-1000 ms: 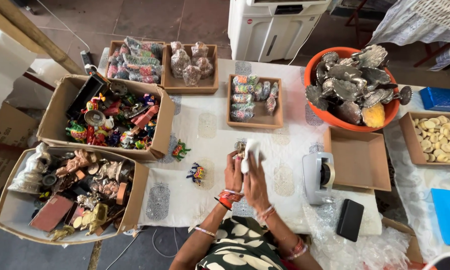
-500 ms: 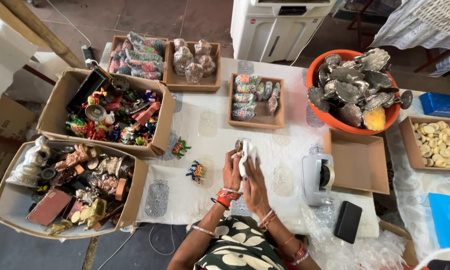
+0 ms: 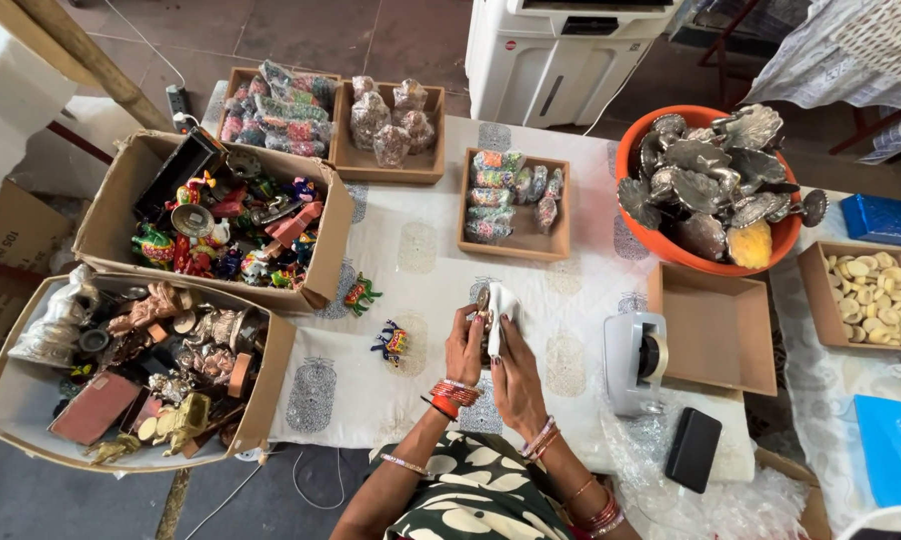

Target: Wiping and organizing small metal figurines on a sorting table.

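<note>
Two cardboard boxes (image 3: 121,420) at left, packed with metal and painted figurines. Three wooden trays (image 3: 516,245) of wrapped figurines behind. Above table (image 3: 421,300) centre: left hand (image 3: 464,348) and right hand (image 3: 516,375), fingers closed around small brass piece (image 3: 483,300) and white cloth (image 3: 504,305). Painted elephant (image 3: 393,343) just left. Orange tub (image 3: 711,260) of silver shells at right.

The small round metal piece (image 3: 483,300) between the hands is mostly covered by the left hand (image 3: 465,347), the right hand (image 3: 516,372) and the white cloth (image 3: 502,304), so its shape cannot be told. The blue box (image 3: 893,448) and the blue tray (image 3: 889,219) run off the right edge. The wrapped figures (image 3: 512,190) are too small to make out.
</note>
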